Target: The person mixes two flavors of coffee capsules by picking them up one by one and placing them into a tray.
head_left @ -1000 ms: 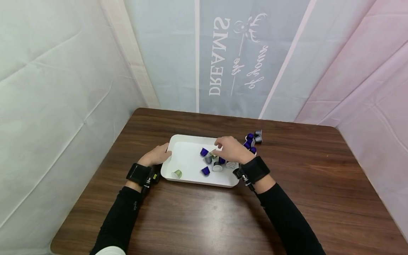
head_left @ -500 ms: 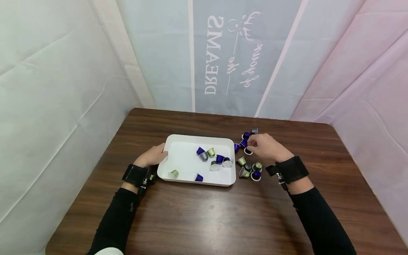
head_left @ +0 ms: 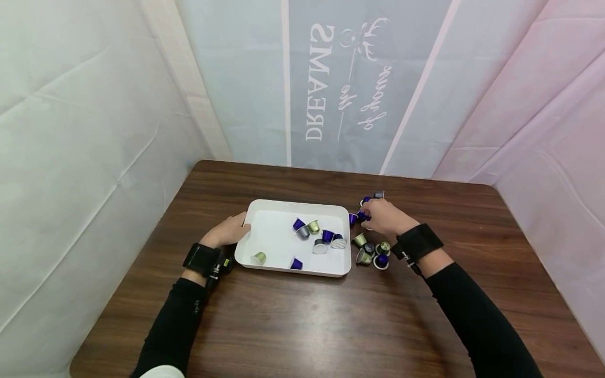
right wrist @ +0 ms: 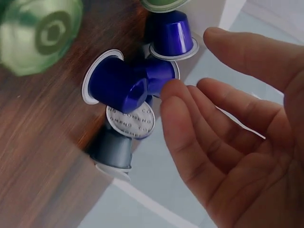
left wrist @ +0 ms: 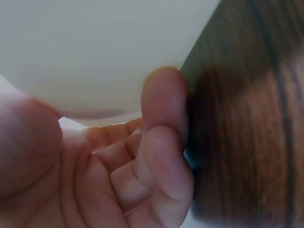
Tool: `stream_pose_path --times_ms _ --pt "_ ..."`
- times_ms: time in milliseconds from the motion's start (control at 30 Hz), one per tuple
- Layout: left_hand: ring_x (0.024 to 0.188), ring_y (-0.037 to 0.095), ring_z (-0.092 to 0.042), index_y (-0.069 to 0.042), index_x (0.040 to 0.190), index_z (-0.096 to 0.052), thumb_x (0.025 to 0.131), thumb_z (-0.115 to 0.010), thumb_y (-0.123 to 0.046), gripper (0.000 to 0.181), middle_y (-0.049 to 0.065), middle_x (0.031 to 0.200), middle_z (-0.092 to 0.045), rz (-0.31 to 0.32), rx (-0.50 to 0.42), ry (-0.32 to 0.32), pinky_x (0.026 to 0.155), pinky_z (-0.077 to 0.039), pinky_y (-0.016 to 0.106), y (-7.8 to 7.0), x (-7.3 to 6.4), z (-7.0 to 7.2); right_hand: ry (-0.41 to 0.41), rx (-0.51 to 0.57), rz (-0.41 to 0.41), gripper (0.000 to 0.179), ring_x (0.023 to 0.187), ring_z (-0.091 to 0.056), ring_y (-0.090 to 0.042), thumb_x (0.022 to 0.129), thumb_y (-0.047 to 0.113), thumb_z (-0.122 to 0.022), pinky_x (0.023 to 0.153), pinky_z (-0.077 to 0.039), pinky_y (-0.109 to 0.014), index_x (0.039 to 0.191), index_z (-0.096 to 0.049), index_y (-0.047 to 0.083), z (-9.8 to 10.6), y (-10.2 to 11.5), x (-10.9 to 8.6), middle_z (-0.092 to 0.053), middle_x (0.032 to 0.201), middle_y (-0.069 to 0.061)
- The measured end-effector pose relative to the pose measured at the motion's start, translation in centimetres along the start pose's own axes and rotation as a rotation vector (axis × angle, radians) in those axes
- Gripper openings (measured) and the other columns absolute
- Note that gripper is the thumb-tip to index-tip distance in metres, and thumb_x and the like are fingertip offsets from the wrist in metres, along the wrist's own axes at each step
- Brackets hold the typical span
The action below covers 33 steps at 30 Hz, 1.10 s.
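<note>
A white tray (head_left: 274, 215) lies on the table with several purple, green and silver coffee capsules in it. My left hand (head_left: 228, 231) grips its left end, thumb at the rim; in the left wrist view, the fingers curl against the tray's underside. Past the tray's right end, my right hand (head_left: 386, 217) reaches over the far group of capsules. Between its thumb and fingertips there is a gap in the right wrist view, with nothing held. Close to those fingers are a purple capsule (right wrist: 172, 34), another purple capsule (right wrist: 114, 80) and a dark grey capsule (right wrist: 111, 149).
A nearer group of green, dark and purple capsules stands by the tray's right end, including a green capsule (head_left: 363, 256) and a purple capsule (head_left: 381, 261). Inside the tray, a green capsule (head_left: 259, 258) lies apart at the left. The brown wooden table (head_left: 264, 325) meets hanging cloth behind.
My right hand has gone from above the tray to the far capsules on the right, then slightly lower among them. One purple capsule in the tray has shifted nearer its front rim. The left hand stays put.
</note>
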<state>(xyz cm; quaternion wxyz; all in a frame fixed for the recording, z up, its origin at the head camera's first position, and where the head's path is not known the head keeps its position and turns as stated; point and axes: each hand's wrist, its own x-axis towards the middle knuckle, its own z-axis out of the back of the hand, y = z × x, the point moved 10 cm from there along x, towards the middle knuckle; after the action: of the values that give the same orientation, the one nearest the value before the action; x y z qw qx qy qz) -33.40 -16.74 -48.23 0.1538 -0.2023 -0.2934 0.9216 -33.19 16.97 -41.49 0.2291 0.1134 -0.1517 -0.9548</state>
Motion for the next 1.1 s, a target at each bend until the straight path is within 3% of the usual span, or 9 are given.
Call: stream_pose_path --times_ms 233,600,900,1100 --pt "0.102 0.027 -0.055 0.005 0.143 -0.027 0.102 -0.034 -0.017 0.048 0.023 0.124 -0.053 -0.001 0.002 -0.004 0.09 -0.041 0.044 -0.2 0.0 0.0 0.053 -0.037 0.007 0.043 0.106 -0.054 -0.035 0.087 0.012 -0.067 0.086 -0.046 -0.044 0.125 -0.055 -0.007 -0.7 0.7 1.8 -0.053 0.121 -0.024" --pt "0.101 0.026 -0.055 0.004 0.143 -0.028 0.102 -0.033 -0.017 0.047 0.022 0.124 -0.053 0.003 -0.013 -0.007 0.09 -0.04 0.043 -0.3 -0.3 0.1 0.126 -0.09 -0.008 0.039 0.11 -0.052 -0.036 0.085 0.011 -0.069 0.087 -0.045 -0.045 0.12 -0.06 -0.002 -2.1 1.0 3.1 -0.055 0.12 -0.021" --pt "0.101 0.026 -0.056 0.004 0.144 -0.027 0.101 -0.034 -0.016 0.048 0.022 0.124 -0.054 0.0 -0.015 -0.015 0.09 -0.04 0.044 -0.5 -0.3 0.0 0.135 -0.088 0.0 0.035 0.086 -0.058 -0.023 0.081 0.02 -0.075 0.074 -0.048 -0.038 0.11 -0.065 0.001 -2.9 1.2 3.9 -0.062 0.104 -0.012" --pt "0.095 0.024 -0.057 0.004 0.143 -0.028 0.101 -0.034 -0.017 0.047 0.02 0.118 -0.056 0.02 -0.008 -0.016 0.088 -0.041 0.043 -0.3 -0.3 -0.1 0.132 -0.091 -0.019 0.036 0.084 -0.059 -0.021 0.083 0.02 -0.074 0.073 -0.049 -0.037 0.112 -0.064 0.001 -3.2 1.1 4.1 -0.063 0.104 -0.013"
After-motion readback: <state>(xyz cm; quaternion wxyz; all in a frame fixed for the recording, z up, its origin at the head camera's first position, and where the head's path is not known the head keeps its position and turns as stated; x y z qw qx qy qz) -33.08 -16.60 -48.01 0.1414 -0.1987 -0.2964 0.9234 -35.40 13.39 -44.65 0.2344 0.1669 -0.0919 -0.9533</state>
